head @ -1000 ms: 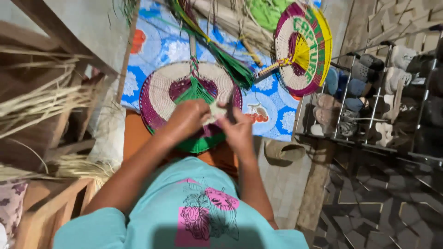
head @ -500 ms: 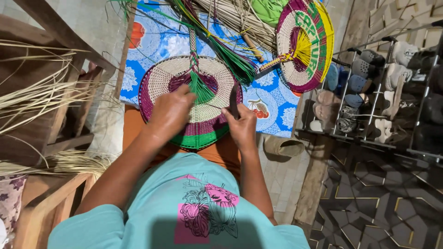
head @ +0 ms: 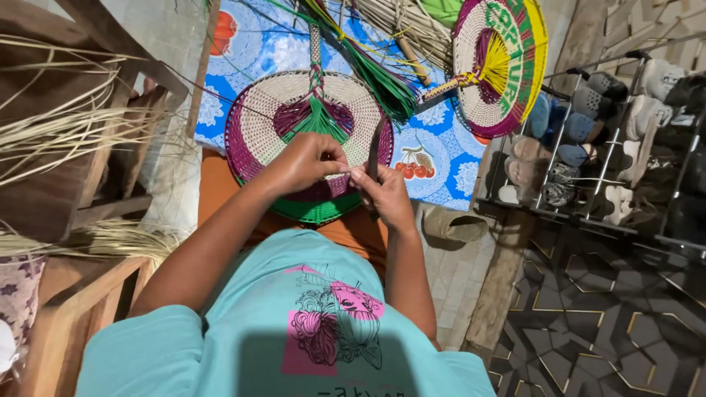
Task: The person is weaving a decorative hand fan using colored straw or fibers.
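A round woven fan point(head: 268, 121) in cream, purple and green lies on my lap against a blue flowered cloth point(head: 434, 158). My left hand point(head: 303, 163) rests over the fan's lower middle, its fingers pinched on a thin pale straw strand. My right hand point(head: 382, 192) meets it fingertip to fingertip and grips a dark knife point(head: 373, 151) whose blade points up across the fan. A bunch of green strands point(head: 382, 84) spreads from the fan's braided handle.
A second fan point(head: 504, 62) with yellow, green and red bands lies at the upper right. Loose pale straw point(head: 66, 132) hangs over wooden furniture on the left. A metal rack of shoes point(head: 588, 147) stands at the right above patterned dark floor tiles.
My two hands have come together over the fan's lower middle; half a second ago they were apart with the strand stretched between them. The view shifted slightly.
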